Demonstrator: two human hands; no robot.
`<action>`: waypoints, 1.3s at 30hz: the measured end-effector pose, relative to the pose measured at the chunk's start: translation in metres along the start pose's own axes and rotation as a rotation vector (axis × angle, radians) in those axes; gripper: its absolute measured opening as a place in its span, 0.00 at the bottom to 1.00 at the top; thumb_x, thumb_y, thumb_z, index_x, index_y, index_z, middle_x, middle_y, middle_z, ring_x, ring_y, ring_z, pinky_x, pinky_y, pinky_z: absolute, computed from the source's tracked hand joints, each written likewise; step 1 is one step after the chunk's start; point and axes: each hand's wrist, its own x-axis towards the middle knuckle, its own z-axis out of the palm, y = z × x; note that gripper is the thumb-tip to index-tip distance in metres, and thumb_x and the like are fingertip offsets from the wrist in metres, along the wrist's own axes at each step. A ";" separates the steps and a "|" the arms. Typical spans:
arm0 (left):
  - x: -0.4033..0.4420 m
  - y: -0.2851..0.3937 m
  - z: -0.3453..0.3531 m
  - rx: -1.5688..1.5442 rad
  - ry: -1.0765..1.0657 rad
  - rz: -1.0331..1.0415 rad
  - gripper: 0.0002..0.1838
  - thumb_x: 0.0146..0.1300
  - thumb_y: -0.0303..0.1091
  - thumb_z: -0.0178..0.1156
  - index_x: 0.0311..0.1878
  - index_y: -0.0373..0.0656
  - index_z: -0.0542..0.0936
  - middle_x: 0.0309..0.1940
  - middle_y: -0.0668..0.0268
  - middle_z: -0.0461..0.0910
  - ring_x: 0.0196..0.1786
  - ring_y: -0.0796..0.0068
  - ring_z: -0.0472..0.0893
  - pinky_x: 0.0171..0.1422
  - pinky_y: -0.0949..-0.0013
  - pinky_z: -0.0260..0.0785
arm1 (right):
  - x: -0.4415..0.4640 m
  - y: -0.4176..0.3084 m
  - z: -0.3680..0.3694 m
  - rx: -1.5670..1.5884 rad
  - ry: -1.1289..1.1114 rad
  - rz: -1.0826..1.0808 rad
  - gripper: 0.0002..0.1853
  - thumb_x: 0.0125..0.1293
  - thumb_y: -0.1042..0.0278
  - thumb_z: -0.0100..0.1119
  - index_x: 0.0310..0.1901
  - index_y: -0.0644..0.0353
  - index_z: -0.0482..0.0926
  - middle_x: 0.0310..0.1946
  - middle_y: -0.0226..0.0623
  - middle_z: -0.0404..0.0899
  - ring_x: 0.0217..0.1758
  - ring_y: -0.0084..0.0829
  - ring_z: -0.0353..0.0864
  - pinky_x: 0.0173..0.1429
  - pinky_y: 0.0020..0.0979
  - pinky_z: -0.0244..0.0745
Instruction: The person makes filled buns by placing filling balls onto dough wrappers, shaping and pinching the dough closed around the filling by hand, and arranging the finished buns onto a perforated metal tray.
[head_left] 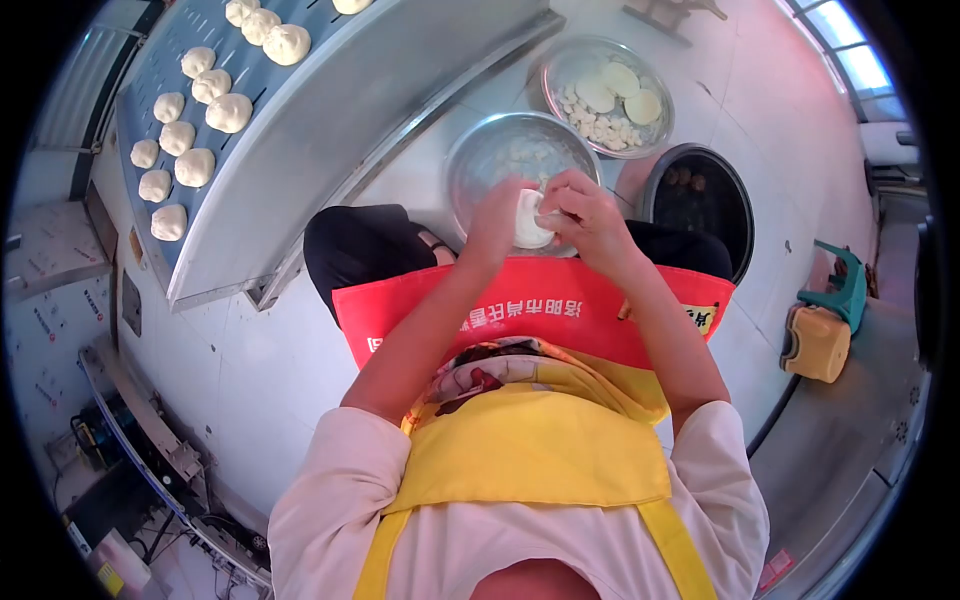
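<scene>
The tray (262, 82) holds formed dough balls (229, 113); my left hand (492, 222) and right hand (592, 218) pinch white dough (528, 228), flat rounds (643, 106) remaining.

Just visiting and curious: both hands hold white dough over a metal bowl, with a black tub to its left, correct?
No, the head view shows the black tub right of the metal bowl. The left hand and right hand hold white dough over the bowl.

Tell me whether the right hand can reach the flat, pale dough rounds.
Probably yes: nothing covers the flat, pale dough rounds in the round steel basin, though the right hand is pinching white dough.
</scene>
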 end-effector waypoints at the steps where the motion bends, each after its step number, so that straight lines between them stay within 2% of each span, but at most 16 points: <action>1: 0.003 0.010 -0.002 -0.049 -0.050 -0.095 0.33 0.73 0.60 0.37 0.48 0.37 0.78 0.41 0.62 0.80 0.44 0.75 0.80 0.50 0.72 0.72 | 0.002 -0.001 -0.001 -0.024 -0.004 -0.052 0.04 0.59 0.81 0.61 0.34 0.67 0.75 0.34 0.30 0.74 0.28 0.20 0.76 0.30 0.23 0.73; 2: 0.005 0.019 -0.002 -0.098 -0.103 -0.193 0.33 0.73 0.60 0.38 0.48 0.37 0.79 0.40 0.63 0.81 0.43 0.75 0.81 0.49 0.73 0.72 | 0.003 -0.003 -0.002 -0.050 -0.005 -0.101 0.04 0.59 0.81 0.61 0.34 0.67 0.75 0.35 0.30 0.74 0.28 0.20 0.75 0.30 0.24 0.73; 5: 0.013 0.032 -0.007 0.063 -0.199 -0.285 0.35 0.71 0.64 0.40 0.47 0.38 0.79 0.38 0.64 0.81 0.39 0.75 0.82 0.44 0.73 0.74 | 0.003 0.007 -0.001 -0.140 -0.039 -0.163 0.05 0.59 0.79 0.62 0.34 0.66 0.75 0.37 0.32 0.74 0.26 0.20 0.74 0.29 0.24 0.71; 8: 0.008 0.050 -0.005 -0.019 -0.167 -0.478 0.36 0.69 0.66 0.41 0.48 0.38 0.79 0.39 0.64 0.81 0.38 0.75 0.82 0.39 0.71 0.77 | 0.002 -0.008 0.004 -0.092 -0.001 0.145 0.08 0.55 0.75 0.67 0.30 0.65 0.75 0.33 0.36 0.72 0.28 0.30 0.74 0.32 0.32 0.70; 11: 0.012 0.041 -0.008 -0.042 -0.167 -0.526 0.36 0.68 0.67 0.41 0.51 0.40 0.77 0.39 0.63 0.81 0.39 0.73 0.83 0.36 0.69 0.79 | 0.006 -0.008 0.010 -0.289 0.056 -0.097 0.11 0.53 0.71 0.69 0.35 0.63 0.77 0.30 0.36 0.73 0.27 0.31 0.72 0.33 0.31 0.70; 17: -0.001 0.035 0.003 -0.302 -0.198 -0.411 0.31 0.69 0.63 0.42 0.56 0.45 0.72 0.43 0.64 0.80 0.39 0.70 0.83 0.34 0.63 0.80 | 0.016 0.010 0.000 -0.271 0.106 0.051 0.22 0.53 0.68 0.69 0.50 0.59 0.76 0.36 0.36 0.76 0.28 0.31 0.74 0.35 0.31 0.71; 20: -0.004 0.048 0.002 -0.412 -0.146 -0.437 0.28 0.70 0.62 0.42 0.54 0.46 0.72 0.41 0.65 0.80 0.36 0.72 0.83 0.32 0.66 0.80 | 0.014 -0.028 -0.003 -0.254 0.108 0.096 0.25 0.51 0.64 0.71 0.52 0.59 0.76 0.41 0.38 0.79 0.33 0.34 0.80 0.39 0.31 0.74; 22: -0.004 0.057 0.000 -0.476 -0.140 -0.476 0.27 0.70 0.61 0.43 0.54 0.47 0.72 0.40 0.66 0.79 0.35 0.73 0.83 0.31 0.67 0.79 | 0.012 -0.013 0.002 -0.424 0.255 -0.103 0.29 0.50 0.60 0.73 0.53 0.61 0.76 0.43 0.41 0.80 0.37 0.35 0.82 0.42 0.31 0.75; 23: -0.003 0.062 -0.001 -0.505 -0.139 -0.492 0.27 0.70 0.61 0.43 0.54 0.47 0.72 0.39 0.67 0.79 0.34 0.73 0.83 0.31 0.67 0.79 | 0.010 -0.007 0.005 -0.401 0.270 -0.100 0.30 0.49 0.58 0.73 0.54 0.61 0.75 0.45 0.42 0.80 0.39 0.36 0.82 0.44 0.32 0.75; 24: -0.003 0.066 0.001 -0.493 -0.182 -0.478 0.28 0.69 0.62 0.44 0.54 0.47 0.73 0.41 0.67 0.80 0.37 0.73 0.83 0.34 0.66 0.79 | 0.010 -0.006 0.008 -0.377 0.284 -0.098 0.32 0.49 0.57 0.73 0.55 0.61 0.75 0.46 0.44 0.80 0.41 0.37 0.83 0.46 0.32 0.75; 26: -0.004 0.070 0.008 -0.467 -0.275 -0.449 0.30 0.67 0.65 0.45 0.53 0.47 0.73 0.43 0.66 0.80 0.43 0.73 0.83 0.39 0.64 0.80 | 0.005 -0.007 0.018 -0.122 0.189 0.115 0.35 0.49 0.54 0.73 0.56 0.62 0.74 0.49 0.46 0.79 0.46 0.38 0.83 0.51 0.34 0.75; 29: 0.002 0.073 0.012 -0.306 -0.293 -0.405 0.31 0.66 0.66 0.46 0.52 0.46 0.74 0.44 0.69 0.80 0.45 0.75 0.82 0.43 0.67 0.78 | 0.010 -0.011 0.016 0.011 0.186 0.273 0.32 0.51 0.53 0.72 0.55 0.62 0.75 0.46 0.46 0.81 0.47 0.38 0.82 0.53 0.34 0.74; 32: 0.009 0.072 0.013 -0.370 -0.259 -0.364 0.30 0.68 0.64 0.46 0.53 0.46 0.73 0.45 0.68 0.79 0.47 0.74 0.81 0.48 0.69 0.76 | 0.016 -0.007 0.023 0.000 0.363 0.085 0.29 0.53 0.53 0.71 0.52 0.62 0.78 0.42 0.45 0.83 0.45 0.37 0.83 0.52 0.33 0.74; 35: 0.012 0.090 0.003 -0.381 -0.295 -0.385 0.29 0.69 0.63 0.45 0.54 0.45 0.73 0.46 0.68 0.79 0.48 0.73 0.81 0.52 0.69 0.75 | 0.029 -0.027 0.015 0.008 0.280 -0.123 0.25 0.53 0.54 0.71 0.49 0.63 0.80 0.38 0.43 0.84 0.44 0.36 0.84 0.52 0.33 0.74; 38: 0.016 0.073 0.007 -0.493 -0.335 -0.293 0.29 0.70 0.62 0.43 0.56 0.44 0.72 0.46 0.66 0.79 0.49 0.72 0.80 0.53 0.67 0.75 | 0.026 -0.028 0.012 0.137 0.217 0.159 0.26 0.52 0.56 0.72 0.49 0.62 0.80 0.39 0.40 0.84 0.47 0.35 0.82 0.58 0.34 0.71; 39: 0.011 0.077 0.018 -0.572 -0.188 -0.225 0.29 0.70 0.61 0.43 0.56 0.44 0.72 0.46 0.65 0.79 0.49 0.72 0.80 0.53 0.67 0.74 | 0.029 -0.028 0.013 0.075 0.287 0.085 0.25 0.52 0.56 0.71 0.49 0.62 0.80 0.38 0.39 0.84 0.48 0.35 0.82 0.58 0.34 0.71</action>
